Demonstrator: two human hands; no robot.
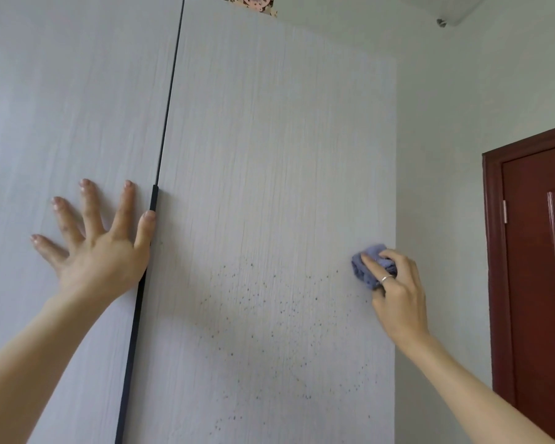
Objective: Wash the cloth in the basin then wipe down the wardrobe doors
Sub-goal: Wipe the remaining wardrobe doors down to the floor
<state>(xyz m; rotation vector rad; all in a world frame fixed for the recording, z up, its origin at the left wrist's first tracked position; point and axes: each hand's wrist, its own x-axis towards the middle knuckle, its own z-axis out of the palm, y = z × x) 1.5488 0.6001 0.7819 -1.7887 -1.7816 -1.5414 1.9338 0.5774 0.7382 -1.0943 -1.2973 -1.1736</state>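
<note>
Two pale grey wood-grain wardrobe doors fill the view, split by a black handle strip [154, 203]. My left hand [100, 241] lies flat with fingers spread on the left door [61, 107], its thumb against the strip. My right hand [394, 283] grips a bunched blue-purple cloth [366, 264] and presses it against the right door [269, 139] close to that door's right edge. Many small dark specks dot the right door between my two hands and below. No basin is in view.
A white wall [442, 155] runs to the right of the wardrobe. A dark red-brown room door [539, 267] with its frame stands at the far right. A patterned item [253, 1] sits on top of the wardrobe.
</note>
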